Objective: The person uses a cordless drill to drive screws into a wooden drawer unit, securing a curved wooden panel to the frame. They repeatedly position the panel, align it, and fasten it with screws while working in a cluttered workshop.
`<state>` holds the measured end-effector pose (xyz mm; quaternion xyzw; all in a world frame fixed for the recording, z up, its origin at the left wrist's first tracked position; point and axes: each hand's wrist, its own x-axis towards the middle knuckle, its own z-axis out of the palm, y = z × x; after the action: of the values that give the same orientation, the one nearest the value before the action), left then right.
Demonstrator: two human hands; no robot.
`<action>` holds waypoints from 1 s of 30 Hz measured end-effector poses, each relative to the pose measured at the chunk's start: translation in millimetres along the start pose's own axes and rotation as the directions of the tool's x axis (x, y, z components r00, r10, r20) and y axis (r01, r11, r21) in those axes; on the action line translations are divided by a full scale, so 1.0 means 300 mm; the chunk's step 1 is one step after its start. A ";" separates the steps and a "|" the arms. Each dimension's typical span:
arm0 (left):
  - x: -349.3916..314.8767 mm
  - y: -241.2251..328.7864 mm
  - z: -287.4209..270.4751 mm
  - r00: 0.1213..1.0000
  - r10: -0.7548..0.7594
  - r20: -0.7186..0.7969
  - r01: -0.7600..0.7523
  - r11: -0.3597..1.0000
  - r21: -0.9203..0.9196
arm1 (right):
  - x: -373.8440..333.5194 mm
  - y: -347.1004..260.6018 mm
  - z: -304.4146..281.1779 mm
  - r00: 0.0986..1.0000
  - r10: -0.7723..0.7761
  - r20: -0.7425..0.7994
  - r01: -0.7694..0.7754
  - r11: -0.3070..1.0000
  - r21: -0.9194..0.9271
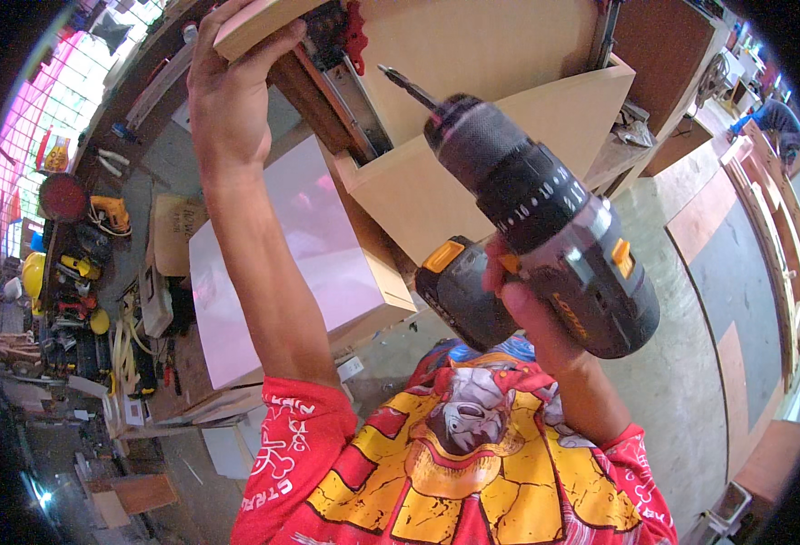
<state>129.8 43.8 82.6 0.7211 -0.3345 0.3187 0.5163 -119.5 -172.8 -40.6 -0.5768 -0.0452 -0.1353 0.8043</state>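
Observation:
My right hand [550, 331] is wrapped round the grip of a black and grey cordless drill [536, 209] with orange parts. A long screwdriver bit [409, 86] points up and to the left from its chuck, apart from the wood. Raised at the upper left, my left hand [232, 100] grips the end of a light wooden board [268, 23]. Just right of that hand are a metal drawer slide [354, 104] and a jagged red piece [354, 36]. A plywood drawer [500, 163] stands behind the drill.
A glossy white panel [282, 259] lies beneath my left forearm. The bench at left carries a cardboard box [177, 232], an orange power tool [109, 215] and several other tools. A brown cabinet side [663, 54] rises at the upper right. Another person [781, 127] bends at far right.

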 end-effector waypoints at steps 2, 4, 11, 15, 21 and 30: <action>0.004 0.005 0.000 1.000 0.009 0.006 -0.009 0.999 0.051 | 0.020 -0.008 0.017 1.000 -0.026 0.002 0.026 0.999 -0.033; 0.018 0.002 -0.008 1.000 -0.028 0.003 0.028 1.000 0.006 | 0.044 -0.014 0.033 0.998 -0.056 0.008 0.057 0.997 -0.056; 0.029 0.002 0.020 0.999 -0.041 0.001 0.041 0.989 -0.140 | 0.089 -0.026 0.058 0.995 -0.096 -0.007 0.095 0.991 -0.099; 0.028 0.001 0.032 0.996 -0.089 0.009 0.089 0.985 -0.147 | 0.102 -0.008 0.052 0.990 -0.141 0.026 0.143 0.985 -0.098; 0.024 0.014 0.052 0.997 -0.083 -0.010 0.080 0.982 -0.169 | 0.144 -0.030 0.065 0.990 -0.141 0.008 0.141 0.984 -0.105; 0.022 0.034 0.069 0.991 -0.133 0.006 0.130 0.959 -0.253 | 0.184 -0.040 0.085 0.991 -0.131 -0.025 0.128 0.987 -0.094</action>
<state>127.8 20.6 88.0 0.6684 -0.3208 0.2426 0.6257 -67.6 -161.6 -8.4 -0.6071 -0.0638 -0.1981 0.7669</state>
